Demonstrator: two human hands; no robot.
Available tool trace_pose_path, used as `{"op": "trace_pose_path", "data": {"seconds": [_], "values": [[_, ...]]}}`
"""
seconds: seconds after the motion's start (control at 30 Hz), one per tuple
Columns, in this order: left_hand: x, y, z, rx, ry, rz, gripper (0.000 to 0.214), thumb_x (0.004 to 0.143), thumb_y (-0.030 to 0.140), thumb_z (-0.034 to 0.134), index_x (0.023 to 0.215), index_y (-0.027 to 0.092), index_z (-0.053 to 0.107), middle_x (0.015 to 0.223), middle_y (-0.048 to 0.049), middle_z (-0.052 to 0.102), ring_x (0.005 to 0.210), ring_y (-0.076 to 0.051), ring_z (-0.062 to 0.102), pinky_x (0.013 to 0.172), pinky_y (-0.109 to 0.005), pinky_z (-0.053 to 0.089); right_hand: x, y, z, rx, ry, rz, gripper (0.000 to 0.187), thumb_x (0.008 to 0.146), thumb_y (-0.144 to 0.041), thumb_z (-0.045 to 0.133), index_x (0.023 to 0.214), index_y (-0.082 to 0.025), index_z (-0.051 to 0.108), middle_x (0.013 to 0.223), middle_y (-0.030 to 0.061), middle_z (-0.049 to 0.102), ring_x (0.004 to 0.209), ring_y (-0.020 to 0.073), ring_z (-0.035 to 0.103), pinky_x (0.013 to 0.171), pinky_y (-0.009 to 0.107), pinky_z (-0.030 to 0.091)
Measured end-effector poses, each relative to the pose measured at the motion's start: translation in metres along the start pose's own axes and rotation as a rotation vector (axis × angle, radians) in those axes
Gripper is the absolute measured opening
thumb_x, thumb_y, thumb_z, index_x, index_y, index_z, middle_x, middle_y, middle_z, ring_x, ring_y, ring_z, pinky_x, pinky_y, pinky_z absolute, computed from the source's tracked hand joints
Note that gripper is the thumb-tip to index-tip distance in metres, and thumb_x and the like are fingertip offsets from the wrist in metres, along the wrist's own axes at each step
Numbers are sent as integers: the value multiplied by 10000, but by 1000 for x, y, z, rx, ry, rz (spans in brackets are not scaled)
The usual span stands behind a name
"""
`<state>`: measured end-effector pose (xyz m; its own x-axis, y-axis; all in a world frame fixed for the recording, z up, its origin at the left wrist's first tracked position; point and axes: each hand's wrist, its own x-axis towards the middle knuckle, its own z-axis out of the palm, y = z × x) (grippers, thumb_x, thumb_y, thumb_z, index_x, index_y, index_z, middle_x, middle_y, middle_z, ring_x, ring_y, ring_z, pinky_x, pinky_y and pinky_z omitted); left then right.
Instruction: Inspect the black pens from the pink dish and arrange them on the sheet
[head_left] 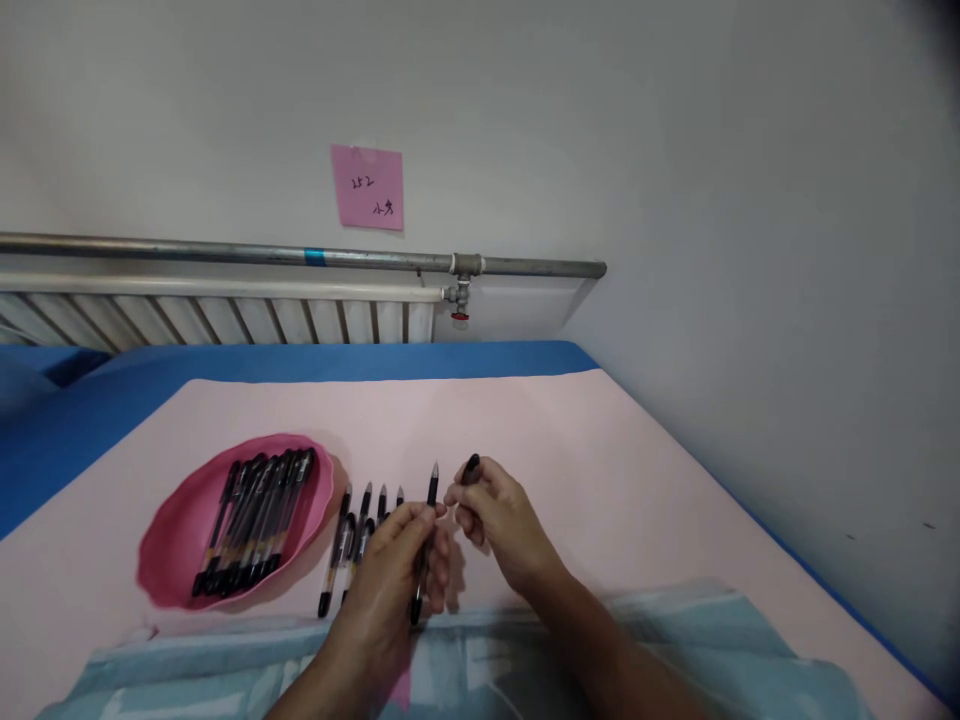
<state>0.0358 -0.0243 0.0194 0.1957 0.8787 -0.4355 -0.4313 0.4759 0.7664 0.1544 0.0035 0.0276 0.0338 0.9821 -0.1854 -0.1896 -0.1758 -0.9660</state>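
My left hand (397,570) is closed round a black pen (429,510) that stands nearly upright, tip up. My right hand (499,520) is beside it, fingers pinched on a small black pen cap (471,468), a little right of the pen tip. Both hands hover over a pale pink sheet (600,450). Just left of my left hand lie several uncapped black pens (352,540) in a row on the sheet, partly hidden by the hand. Further left a pink oval tray (169,550) holds several capped black pens (255,520).
The pink sheet lies on a blue surface (97,400). A light blue cloth (675,640) covers the near edge. Behind are a white radiator (225,320), a metal pipe (225,250) and a pink note (367,187) on the wall. A wall runs along the right.
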Motion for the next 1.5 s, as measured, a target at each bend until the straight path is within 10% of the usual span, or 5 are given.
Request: {"op": "trace_pose_path", "data": {"seconds": [0.4, 0.63, 1.07, 1.5], "values": [[1, 5, -3, 409, -83, 176, 259, 746, 422, 542, 752, 163, 536, 608, -6, 601, 467, -100, 536, 420, -188, 376, -7, 5, 4, -171, -116, -31, 170, 739, -270, 556, 609, -182, 491, 425, -75, 449, 380, 66, 411, 380, 185, 280], [11, 23, -31, 655, 148, 445, 313, 752, 433, 534, 933, 182, 585, 818, -39, 640, 707, -158, 573, 646, -260, 438, 9, 11, -8, -227, 3, 37, 168, 740, -308, 544, 647, -170, 536, 407, -69, 456, 334, 52, 362, 347, 175, 239], [15, 39, -42, 1418, 188, 413, 171, 797, 264, 440, 851, 176, 576, 800, -61, 633, 742, -181, 557, 640, -267, 360, 17, 21, 11, -431, -72, 138, 155, 733, -187, 501, 581, -188, 474, 402, -44, 528, 318, 79, 467, 334, 177, 298], [15, 36, -43, 1474, 160, 420, 172, 815, 248, 416, 887, 173, 553, 863, -79, 627, 790, -189, 560, 661, -270, 355, 29, 45, 6, -617, -105, 14, 92, 757, -241, 518, 683, -190, 533, 516, -15, 599, 404, 91, 510, 406, 193, 270]]}}
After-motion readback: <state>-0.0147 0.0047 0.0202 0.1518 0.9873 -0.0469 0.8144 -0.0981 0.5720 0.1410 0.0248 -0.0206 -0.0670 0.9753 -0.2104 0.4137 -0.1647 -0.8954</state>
